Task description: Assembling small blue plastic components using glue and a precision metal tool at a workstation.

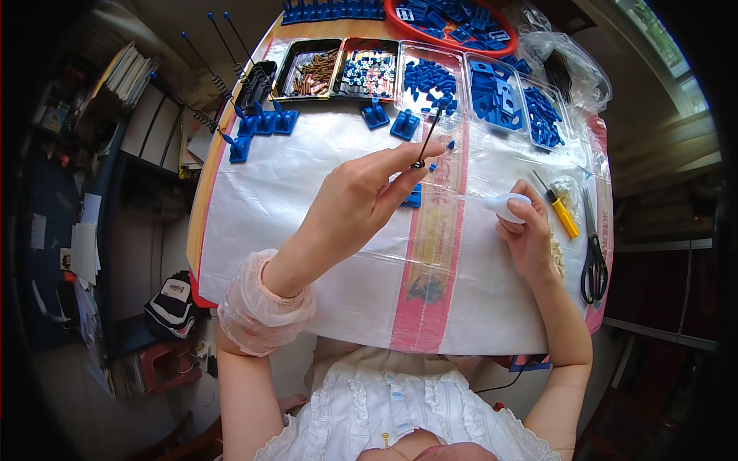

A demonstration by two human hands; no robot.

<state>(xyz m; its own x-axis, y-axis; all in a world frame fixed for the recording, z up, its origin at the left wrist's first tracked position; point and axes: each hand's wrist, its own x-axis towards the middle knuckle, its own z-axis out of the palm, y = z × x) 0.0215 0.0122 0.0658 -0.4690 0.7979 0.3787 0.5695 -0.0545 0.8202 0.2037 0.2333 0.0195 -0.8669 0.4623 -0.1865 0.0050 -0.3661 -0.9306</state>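
My left hand [350,196] pinches a thin black wire rod [432,137] with a small coil at its lower end, held upright above the middle of the table. In my right hand [530,238] is a small white squeeze bottle [504,206], its narrow tip pointing left. Partly hidden behind my left fingers, a blue plastic base [413,197] lies on the white sheet. A small blue pointed piece [451,144] and a tiny blue bit [433,167] show beside the left fingertips. Two more blue bases [404,124] stand farther back.
Along the back are trays of brass screws [314,73], blue-and-white bits [367,71] and blue parts [429,81], plus a red basin [500,54]. Blue bases with springs [261,121] stand back left. A yellow-handled screwdriver [565,215] and black scissors [593,265] lie right.
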